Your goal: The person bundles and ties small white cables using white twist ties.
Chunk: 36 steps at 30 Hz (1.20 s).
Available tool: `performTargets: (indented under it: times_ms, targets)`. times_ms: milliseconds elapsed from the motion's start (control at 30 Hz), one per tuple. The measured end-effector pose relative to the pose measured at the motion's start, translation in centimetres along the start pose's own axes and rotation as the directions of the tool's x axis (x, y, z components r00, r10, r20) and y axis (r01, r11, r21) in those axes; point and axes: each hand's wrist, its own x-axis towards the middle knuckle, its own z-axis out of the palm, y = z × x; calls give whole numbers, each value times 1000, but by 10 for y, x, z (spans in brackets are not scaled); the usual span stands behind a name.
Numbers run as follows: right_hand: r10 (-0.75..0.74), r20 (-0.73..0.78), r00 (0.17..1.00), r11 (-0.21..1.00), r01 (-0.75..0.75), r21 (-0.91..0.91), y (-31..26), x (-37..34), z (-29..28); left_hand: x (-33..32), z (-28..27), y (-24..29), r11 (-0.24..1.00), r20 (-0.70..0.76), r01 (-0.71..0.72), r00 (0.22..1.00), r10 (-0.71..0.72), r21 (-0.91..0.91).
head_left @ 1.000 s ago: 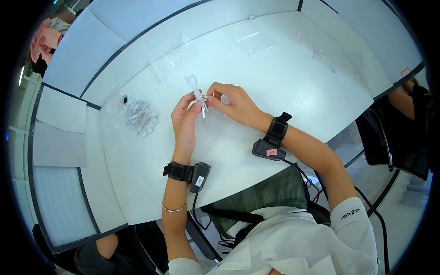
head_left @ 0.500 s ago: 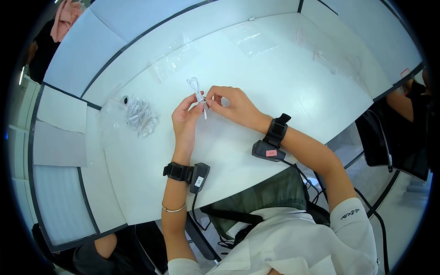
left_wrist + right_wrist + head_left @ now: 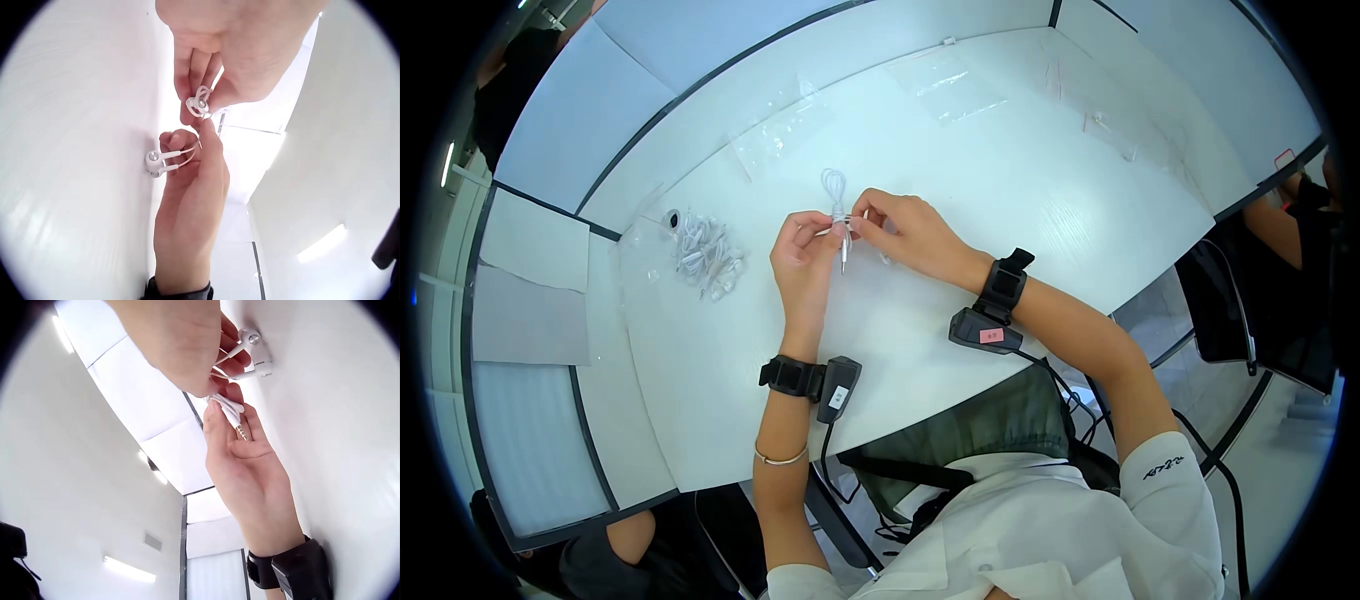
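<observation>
My left hand (image 3: 802, 260) pinches a folded bundle of white wired earphones (image 3: 833, 186) between thumb and fingers. The cable's loops stand out beyond the fingertips, and the gold-banded plug (image 3: 242, 432) points back over the left palm. Close beside it, my right hand (image 3: 918, 236) pinches the thin cable near its earbud end. Two white earbuds (image 3: 154, 162) hang from the right fingers near the table surface. Strands run between the two hands, whose fingertips are right at each other; part of the bundle is hidden behind them.
A heap of white earphone cables (image 3: 702, 250) lies on the table to the left, beside clear plastic. Flat clear plastic bags (image 3: 950, 88) lie toward the back, with more plastic at the right (image 3: 1128, 140). Low white panels (image 3: 650, 190) border the table.
The bundle's loop has swung slightly right and more upright. My left hand has shifted a little, while the right hand keeps pinching the cable beside it.
</observation>
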Motion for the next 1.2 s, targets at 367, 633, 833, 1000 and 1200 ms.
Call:
performTargets:
  times_ms: [367, 633, 833, 1000, 1200]
  targets:
    - [-262, -161, 952, 954, 230, -193, -2, 1, -1, -1, 2, 3, 1000, 37, -29, 999, 29, -1]
    - [-270, -96, 958, 936, 238, -260, -1, 0, -3, 1, 1, -4, 997, 37, -70, 997, 70, 17]
    - [-22, -54, 998, 995, 27, 93, 2, 0, 2, 1, -3, -5, 999, 71, -48, 996, 47, 14]
    - [14, -55, 998, 999, -11, 53, -3, -2, -1, 2, -1, -9, 999, 64, -38, 997, 38, 10]
    - [15, -69, 997, 996, -9, 86, 0, -1, 1, 1, -1, -8, 999, 55, -39, 998, 38, 23]
